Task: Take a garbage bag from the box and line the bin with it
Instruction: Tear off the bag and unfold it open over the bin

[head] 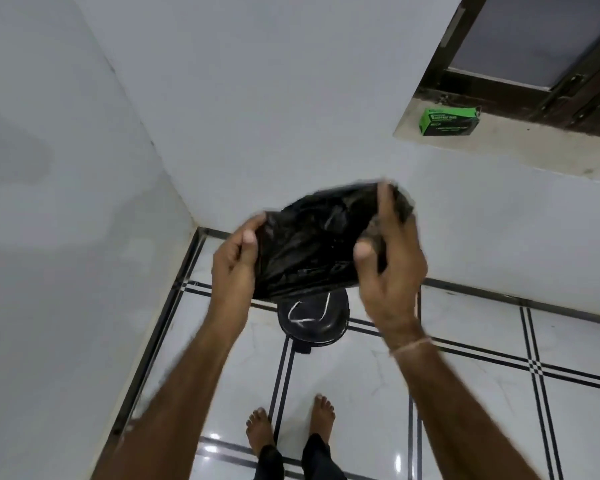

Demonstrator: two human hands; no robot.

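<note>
Step in hand: opening out the bag, by my reading; it is out of the box and not yet in the bin.
Garbage bag: black thin film, bunched and partly folded, held in the air between both hands, over the bin in this view; motion blur hides its mouth.
Left hand: fingers curled behind the bag's left edge, thumb pressed on the near face, pinching the film.
Right hand: fingers wrapped over the bag's right upper edge, thumb on the near side, gripping it; a thin thread circles the wrist.
Bin: small, round, black, standing on the tiled floor near the corner of the walls; its far part is hidden by the bag, and the shiny domed top looks like a closed lid.
Box: green, lying on the window ledge, well apart from the hands.
Next move calls for: finding the open end, parting the two layers and shaking the bag full; then raising the lid, lowering the closed end inside and folding the mouth over the rim.
Likely snag: the layers may cling together, so the fingers may need to rub them apart.
</note>
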